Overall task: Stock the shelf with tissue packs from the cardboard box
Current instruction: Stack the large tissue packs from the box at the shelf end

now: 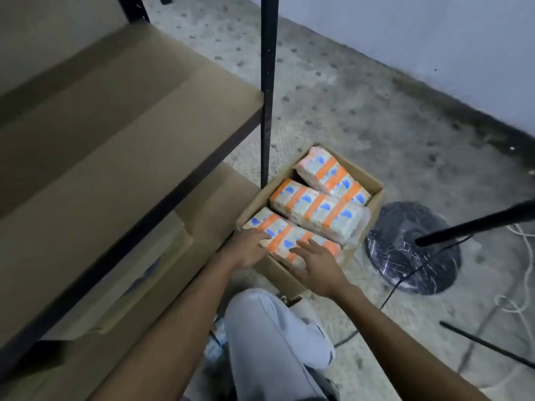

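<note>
Tissue packs, three of them showing, are lying side by side in the open cardboard box (376,195), which is sitting on the speckled floor (347,96) just right of the shelf's black corner post (267,91). Each pack is wrapped in pale film with orange bands and blue marks. The far pack (333,176) is tilting against the far right corner, the middle pack (317,211) is lying across the centre, and the near pack (282,238) is lying along the near wall of the box.

Both hands are resting on top of that near pack. The left hand (249,248) is lying on its left end with the fingers fairly straight and close together. The right hand (315,266) is covering its right part with the fingers spread wide and flat, the thumb pointing towards the left hand. Neither hand is curling round the pack.

To the left, the shelf (115,125) is showing a bare brown board in a black metal frame, and a lower board (220,198) beneath it is carrying a flat cardboard piece (139,270), too blurred to read. Right of the box, a round black base (405,256) wrapped in clear film is holding a slanting black pole (474,224). A bent knee in pale grey trousers (269,328) is showing at the near edge.
</note>
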{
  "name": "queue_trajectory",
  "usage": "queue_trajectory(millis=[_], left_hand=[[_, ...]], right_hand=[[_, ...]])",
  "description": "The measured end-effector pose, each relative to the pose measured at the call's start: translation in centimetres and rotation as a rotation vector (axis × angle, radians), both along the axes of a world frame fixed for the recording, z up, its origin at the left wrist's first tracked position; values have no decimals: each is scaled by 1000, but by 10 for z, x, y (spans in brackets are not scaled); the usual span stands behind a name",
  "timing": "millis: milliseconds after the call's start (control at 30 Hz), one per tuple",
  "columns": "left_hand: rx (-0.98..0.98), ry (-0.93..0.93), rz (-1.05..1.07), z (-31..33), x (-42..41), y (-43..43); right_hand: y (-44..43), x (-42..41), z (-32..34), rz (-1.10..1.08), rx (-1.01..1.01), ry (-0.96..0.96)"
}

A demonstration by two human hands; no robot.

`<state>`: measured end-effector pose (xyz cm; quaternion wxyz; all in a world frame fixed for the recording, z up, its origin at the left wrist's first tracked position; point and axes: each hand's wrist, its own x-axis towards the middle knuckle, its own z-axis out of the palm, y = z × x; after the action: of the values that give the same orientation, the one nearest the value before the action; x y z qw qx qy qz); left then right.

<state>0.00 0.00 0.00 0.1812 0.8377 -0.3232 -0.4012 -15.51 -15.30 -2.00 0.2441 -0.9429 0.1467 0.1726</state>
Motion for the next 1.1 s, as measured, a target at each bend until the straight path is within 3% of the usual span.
queue_trajectory(millis=[400, 1100], left_hand=[[-20, -157, -207, -101, 35, -27], [-160, -397, -165, -128, 22, -36]], right_hand=[[-43, 5, -76, 164, -348, -184], [-59, 1, -84, 175, -292, -444]])
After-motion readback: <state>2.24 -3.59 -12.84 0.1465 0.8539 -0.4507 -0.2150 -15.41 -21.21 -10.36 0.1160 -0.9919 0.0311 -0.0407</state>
